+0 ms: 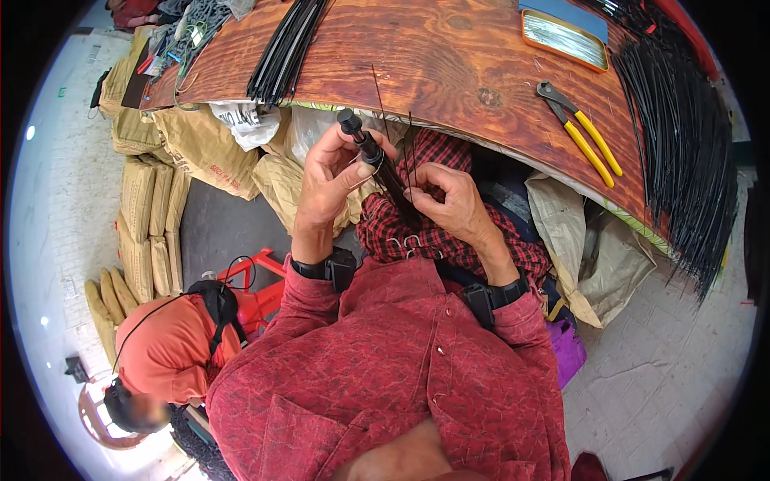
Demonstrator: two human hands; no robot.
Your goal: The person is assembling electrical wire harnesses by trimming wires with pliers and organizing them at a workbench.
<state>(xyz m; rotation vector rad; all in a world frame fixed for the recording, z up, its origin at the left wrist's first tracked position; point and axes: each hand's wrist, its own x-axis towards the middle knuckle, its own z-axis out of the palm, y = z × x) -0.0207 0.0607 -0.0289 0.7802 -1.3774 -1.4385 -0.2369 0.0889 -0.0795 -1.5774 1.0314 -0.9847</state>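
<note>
In front of my chest, my left hand (325,180) is closed round a black shaft with a round knob (350,122) on top, which resembles an umbrella frame. The shaft tilts, its lower part running down over the red-and-black checked cloth (449,152) across my lap. Close on its right, my right hand (453,200) pinches at a thin black rib (411,148) that stands up beside the shaft. Another thin rib (377,92) rises above the two hands. What the right fingertips press on is too small to make out.
On the wooden table (417,56) lie yellow-handled pliers (589,144), a tin of thin wire pieces (565,40) and bundles of black rods (682,144). Paper sacks (200,148) hang below its edge. A person in orange (172,345) sits at my left beside a red stool (261,280).
</note>
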